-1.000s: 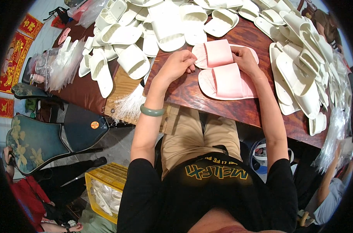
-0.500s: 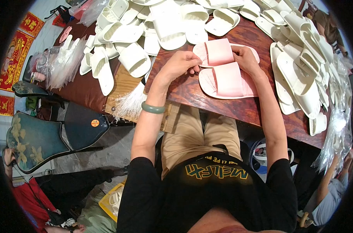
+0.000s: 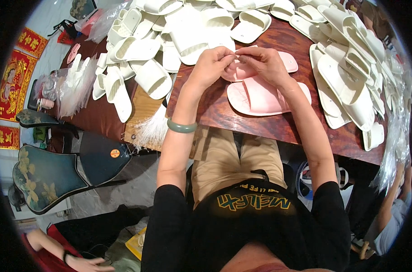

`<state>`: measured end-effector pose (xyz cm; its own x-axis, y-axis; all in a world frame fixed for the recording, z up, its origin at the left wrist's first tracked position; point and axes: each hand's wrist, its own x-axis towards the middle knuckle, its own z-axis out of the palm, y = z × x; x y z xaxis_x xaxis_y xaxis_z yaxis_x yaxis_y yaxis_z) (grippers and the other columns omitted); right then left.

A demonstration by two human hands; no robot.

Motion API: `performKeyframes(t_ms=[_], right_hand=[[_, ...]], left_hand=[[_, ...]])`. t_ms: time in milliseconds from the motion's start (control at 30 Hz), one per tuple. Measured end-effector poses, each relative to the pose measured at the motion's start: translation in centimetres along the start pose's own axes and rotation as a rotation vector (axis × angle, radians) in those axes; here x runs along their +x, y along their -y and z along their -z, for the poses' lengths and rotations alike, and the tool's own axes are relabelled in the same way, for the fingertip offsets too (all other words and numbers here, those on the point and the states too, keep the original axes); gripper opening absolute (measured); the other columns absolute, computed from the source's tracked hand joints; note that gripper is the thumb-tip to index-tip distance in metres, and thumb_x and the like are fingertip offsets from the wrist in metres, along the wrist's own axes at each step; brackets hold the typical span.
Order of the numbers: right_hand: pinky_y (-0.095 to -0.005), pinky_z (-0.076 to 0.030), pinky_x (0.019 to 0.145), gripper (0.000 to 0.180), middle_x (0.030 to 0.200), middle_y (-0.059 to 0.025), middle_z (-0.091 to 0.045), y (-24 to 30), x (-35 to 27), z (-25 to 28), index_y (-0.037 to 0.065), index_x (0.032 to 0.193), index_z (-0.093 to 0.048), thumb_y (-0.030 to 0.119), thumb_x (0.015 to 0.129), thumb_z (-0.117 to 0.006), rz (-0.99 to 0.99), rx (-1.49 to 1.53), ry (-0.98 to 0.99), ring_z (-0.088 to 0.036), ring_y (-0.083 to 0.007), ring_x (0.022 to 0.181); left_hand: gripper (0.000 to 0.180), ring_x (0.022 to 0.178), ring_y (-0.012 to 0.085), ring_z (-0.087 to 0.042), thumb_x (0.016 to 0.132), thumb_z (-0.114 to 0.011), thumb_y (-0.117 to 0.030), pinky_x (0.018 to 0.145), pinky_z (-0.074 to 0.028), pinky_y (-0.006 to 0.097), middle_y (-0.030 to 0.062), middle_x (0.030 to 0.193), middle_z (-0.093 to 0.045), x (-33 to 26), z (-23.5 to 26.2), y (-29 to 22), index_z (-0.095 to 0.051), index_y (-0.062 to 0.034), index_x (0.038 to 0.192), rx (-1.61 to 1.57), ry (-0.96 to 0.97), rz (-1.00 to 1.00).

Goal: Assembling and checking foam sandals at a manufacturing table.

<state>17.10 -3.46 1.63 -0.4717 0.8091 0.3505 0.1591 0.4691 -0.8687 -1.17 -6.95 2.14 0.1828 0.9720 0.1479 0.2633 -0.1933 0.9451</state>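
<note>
1. Both hands have lifted off the pink slippers (image 3: 265, 93), near the bench's (image 3: 224, 113) front edge.
2. Left hand (image 3: 213, 63) and right hand (image 3: 264, 62) meet fingertip to fingertip, pinching something too small to identify.

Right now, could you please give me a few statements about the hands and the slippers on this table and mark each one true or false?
1. Both hands, left hand and right hand, meet fingertip to fingertip above the pink foam slippers. True.
2. The pink slippers lie on the dark wooden table. True.
3. A green bangle sits on the right wrist. False: it is on the left wrist.
4. The white foam slippers are stacked neatly in boxes. False: they lie in loose heaps on the table.
5. The left hand rests flat on the table. False: it is raised, fingertips pinched together with the right.
</note>
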Motion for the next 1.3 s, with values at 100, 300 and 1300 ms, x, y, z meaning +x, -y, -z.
performKeyframes(t_ms=[100,300,1300], right_hand=[[-0.0234,-0.047,0.069,0.018,0.085,-0.0061,-0.065,0.9,-0.4,-0.1,-0.001,0.098,-0.064,0.009,0.085,-0.059,-0.038,-0.004,-0.014,-0.058,-0.0093,0.076],[-0.0264,-0.046,0.076,0.020,0.087,-0.0078,-0.064,0.7,-1.2,-0.3,0.000,0.102,-0.062,0.008,0.084,-0.057,-0.070,-0.089,-0.041,-0.059,-0.0143,0.085],[-0.0392,-0.040,0.070,0.013,0.072,-0.0103,-0.052,-0.5,-1.8,0.6,0.004,0.080,-0.061,0.002,0.067,-0.062,0.509,-0.471,-0.039,-0.051,-0.0277,0.075]], left_hand=[[0.018,0.067,0.0086,-0.057,0.090,-0.052,-0.012,0.060,-0.044,0.021,0.0055,0.074,-0.062,0.3,-0.1,1.3,-0.058,0.0041,0.098,-0.173,0.052,0.029],[0.016,0.073,0.0182,-0.064,0.090,-0.050,-0.007,0.057,-0.047,0.022,0.0161,0.088,-0.064,-1.3,-0.7,2.0,-0.050,0.0051,0.101,-0.447,0.005,0.010],[0.017,0.072,0.0112,-0.061,0.087,-0.057,-0.012,0.059,-0.048,0.021,0.0079,0.086,-0.065,-2.3,-2.5,1.4,-0.061,0.0029,0.095,-0.331,-0.056,0.179]])
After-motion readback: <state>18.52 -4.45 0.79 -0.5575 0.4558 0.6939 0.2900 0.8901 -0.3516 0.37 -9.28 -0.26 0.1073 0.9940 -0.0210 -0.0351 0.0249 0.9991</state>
